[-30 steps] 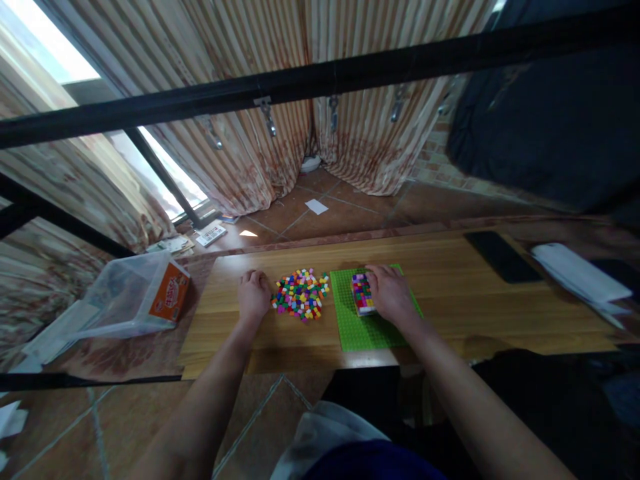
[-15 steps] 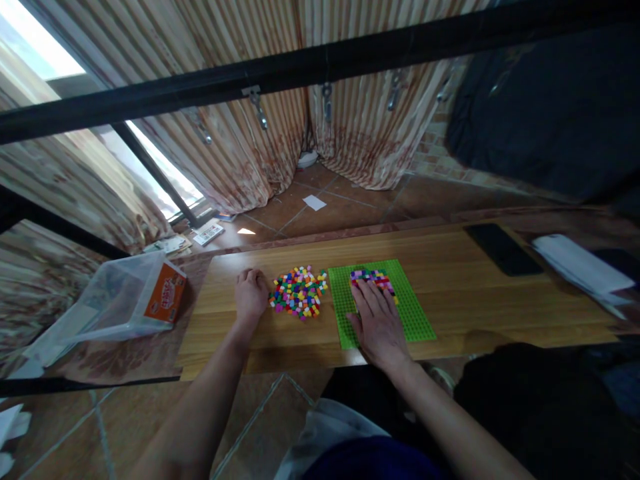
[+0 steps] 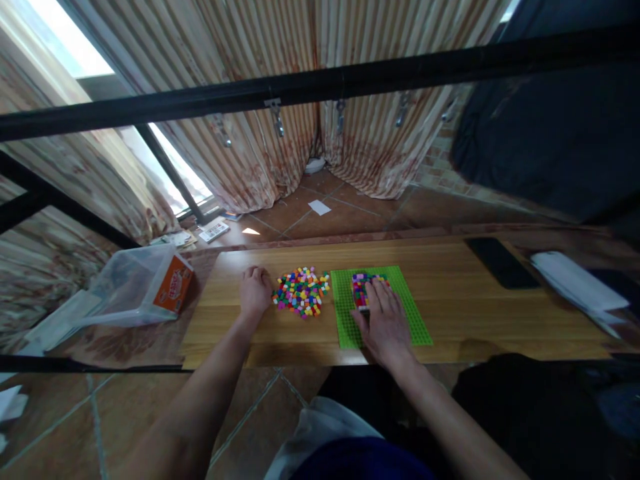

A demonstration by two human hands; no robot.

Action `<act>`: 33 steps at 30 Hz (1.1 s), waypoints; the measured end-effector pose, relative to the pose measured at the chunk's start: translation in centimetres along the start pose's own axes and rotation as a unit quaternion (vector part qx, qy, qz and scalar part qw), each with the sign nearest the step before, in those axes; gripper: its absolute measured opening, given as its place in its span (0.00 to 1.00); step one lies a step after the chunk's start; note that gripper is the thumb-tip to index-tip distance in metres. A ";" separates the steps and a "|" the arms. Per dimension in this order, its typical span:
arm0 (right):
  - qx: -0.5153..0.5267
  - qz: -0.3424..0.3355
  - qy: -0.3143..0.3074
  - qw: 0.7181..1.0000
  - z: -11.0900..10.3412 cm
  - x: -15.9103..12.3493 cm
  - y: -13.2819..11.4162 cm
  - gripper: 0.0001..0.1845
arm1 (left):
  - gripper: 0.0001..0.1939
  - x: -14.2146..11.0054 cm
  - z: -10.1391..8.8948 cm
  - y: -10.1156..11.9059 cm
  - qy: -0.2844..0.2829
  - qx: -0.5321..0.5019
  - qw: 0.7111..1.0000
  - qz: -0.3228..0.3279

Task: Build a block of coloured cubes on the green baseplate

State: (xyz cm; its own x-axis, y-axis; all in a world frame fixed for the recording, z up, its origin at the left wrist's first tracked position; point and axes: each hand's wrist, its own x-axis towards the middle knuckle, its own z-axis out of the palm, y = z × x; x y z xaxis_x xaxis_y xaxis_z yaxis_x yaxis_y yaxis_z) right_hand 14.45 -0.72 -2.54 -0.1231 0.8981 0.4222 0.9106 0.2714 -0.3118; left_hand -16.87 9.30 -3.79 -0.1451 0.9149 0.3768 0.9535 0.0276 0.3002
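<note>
My right hand [image 3: 387, 323] lies over a block of small multicoloured bricks [image 3: 359, 288], its fingers stretched out and its thumb held apart on the left. Part of the block is hidden beneath the palm and fingers. Under the block is a green studded baseplate [image 3: 345, 330]. My left hand [image 3: 255, 291] rests on the table at the left edge of a pile of loose coloured bricks [image 3: 301, 292]. Its fingers are loosely bent, and I see nothing held in them.
The wooden table [image 3: 470, 320] carries a dark phone-like slab [image 3: 501, 263] at right. A clear plastic box [image 3: 135, 283] with an orange label stands left of the table. A black bar [image 3: 310, 83] crosses above the far side, and white papers [image 3: 577, 280] lie at far right.
My right hand has gone from gripping the block's right side to lying flat over it, after pressing farther left. My left hand stays beside the pile. The view shifts slightly.
</note>
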 end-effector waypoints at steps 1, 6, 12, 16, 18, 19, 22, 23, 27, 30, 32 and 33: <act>-0.005 0.003 0.002 1.000 0.0 0.0 0.2 0.35 | 0.14 0.0 0.0 0.0 -0.001 0.000 1.000 -0.002; -0.021 -0.003 0.005 1.000 -0.5 -0.2 0.2 0.32 | 0.14 -0.1 -0.1 0.3 -0.002 0.000 1.000 -0.012; 0.032 -0.071 0.021 0.997 -0.5 -0.3 -3.8 0.16 | 0.14 -0.2 -0.2 0.5 -0.003 -0.002 1.000 -0.013; 0.077 -0.093 -0.036 0.992 1.9 0.2 -6.4 0.15 | 0.13 -0.2 -0.1 0.4 -0.004 -0.004 1.000 -0.011; 0.082 -0.088 -0.045 0.992 3.1 0.5 -6.9 0.14 | 0.13 -0.2 -0.1 0.3 0.000 -0.010 1.000 -0.009; 0.081 -0.086 -0.046 0.992 3.5 0.7 -7.0 0.14 | 0.13 -0.2 -0.1 0.3 0.002 -0.012 1.000 -0.009; 0.077 -0.083 -0.042 0.993 4.2 0.8 -6.9 0.13 | 0.13 -0.2 -0.1 0.3 0.004 -0.016 1.000 -0.011; 0.077 -0.084 -0.039 0.993 4.3 0.8 -6.8 0.13 | 0.13 -0.2 -0.1 0.3 0.005 -0.015 1.000 -0.011; 0.077 -0.091 -0.031 0.992 4.4 0.5 -6.5 0.12 | 0.14 -0.2 -0.1 0.4 0.004 -0.010 1.000 -0.011; 0.079 -0.091 -0.033 0.992 4.0 0.4 -6.8 0.11 | 0.14 -0.2 -0.2 0.5 0.001 -0.010 1.000 -0.016; 0.090 -0.090 -0.027 0.991 3.3 0.4 -7.1 0.11 | 0.15 -0.2 -0.2 0.5 0.000 -0.011 1.000 -0.018; 0.102 -0.088 -0.019 0.991 2.7 0.4 -7.1 0.11 | 0.14 -0.2 -0.2 0.4 0.000 -0.010 1.000 -0.017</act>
State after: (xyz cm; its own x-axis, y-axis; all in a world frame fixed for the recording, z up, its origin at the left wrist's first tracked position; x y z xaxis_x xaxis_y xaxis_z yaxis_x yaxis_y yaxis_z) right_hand 6.83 -1.33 -2.45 -0.2909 0.8422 0.4539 0.7761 0.4852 -0.4028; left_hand -16.46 9.04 -3.58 -0.1782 0.9133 0.3662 0.9423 0.0513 0.3307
